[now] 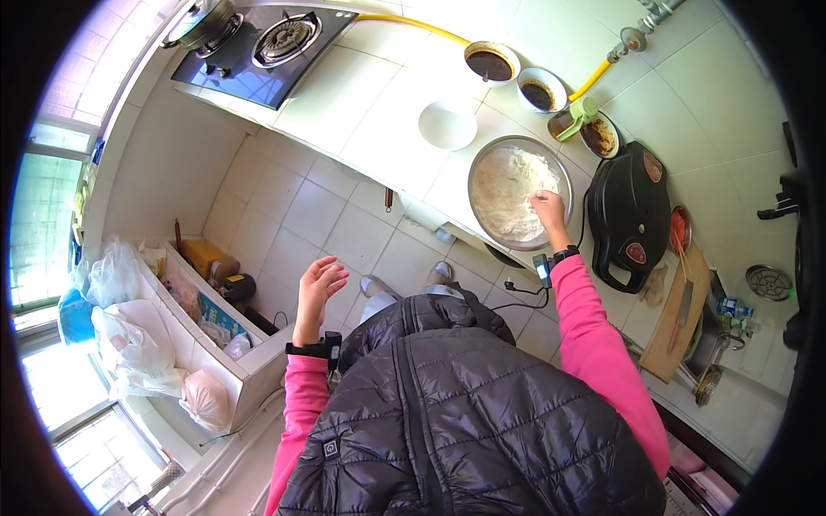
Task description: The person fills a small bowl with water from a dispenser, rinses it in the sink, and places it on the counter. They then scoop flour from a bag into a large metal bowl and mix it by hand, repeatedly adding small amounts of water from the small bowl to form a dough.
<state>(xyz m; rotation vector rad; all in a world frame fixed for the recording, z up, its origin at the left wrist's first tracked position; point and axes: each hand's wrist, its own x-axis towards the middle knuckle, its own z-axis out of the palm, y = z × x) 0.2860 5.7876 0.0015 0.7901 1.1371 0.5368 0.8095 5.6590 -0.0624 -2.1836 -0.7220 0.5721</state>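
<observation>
A wide metal basin (472, 193) stands on the tiled counter, holding white flour (506, 190) heaped more thickly along its right side. My right hand (548, 209) reaches over the basin's right part, fingers bent together at the flour. Whether anything is pinched between those fingertips is too small to tell. My left hand (317, 287) hangs in the air above the floor, away from the counter, fingers loosely curled and holding nothing. Just beyond the basin sits a white bowl (448, 126).
Three bowls with dark residue, one of them a white bowl (541, 90), line the wall by an oil jug (568, 121). A black electric griddle (629, 216) is right of the basin. Farther right, a knife (685, 303) lies on a cutting board (664, 335). A gas stove (271, 84) is at upper left.
</observation>
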